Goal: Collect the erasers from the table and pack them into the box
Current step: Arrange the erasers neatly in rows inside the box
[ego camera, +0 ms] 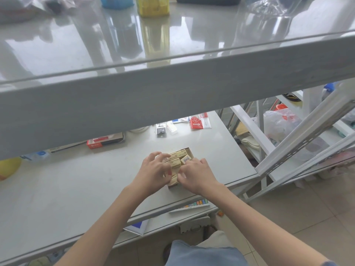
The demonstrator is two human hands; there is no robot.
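Grey table (76,189) under shelf (134,96). Far left: yellow object (8,167), red-and-black box (104,141) beneath shelf edge. Centre: left hand (153,172) over small open box (189,150), fingers curled onto tan erasers (175,162) packed inside. Right hand (196,174) just beside, fingertips pressed into same stack; whether it pinches one, cannot tell. One eraser shows barcode label. Behind: red packet (196,122). Right: metal rack (299,143), plastic bag (278,123).

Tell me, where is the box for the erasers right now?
The box sits right of centre on the grey table, between the left hand and right hand, with erasers inside.
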